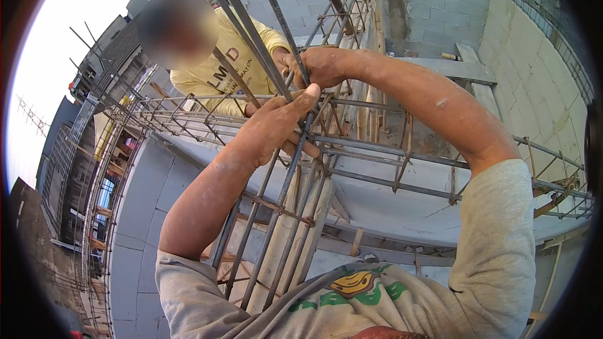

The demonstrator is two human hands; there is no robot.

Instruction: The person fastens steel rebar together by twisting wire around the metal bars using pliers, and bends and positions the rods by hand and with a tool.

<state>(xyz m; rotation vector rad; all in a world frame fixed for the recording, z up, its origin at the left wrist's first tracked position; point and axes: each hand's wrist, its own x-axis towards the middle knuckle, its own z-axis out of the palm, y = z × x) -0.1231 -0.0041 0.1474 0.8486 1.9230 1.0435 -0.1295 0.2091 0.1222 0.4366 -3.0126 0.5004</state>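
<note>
Several pale block walls (449, 0) stand around the rebar cages (377, 149) on my feed, my left hand (276, 119) curled round steel bars (262, 56), my right hand's (321, 68) finger closure impossible to tell.

Your steel bars (274, 7) (long, grey, slanting in view) rise from a crowded joint with the horizontal rebar cage (377, 149).
</note>
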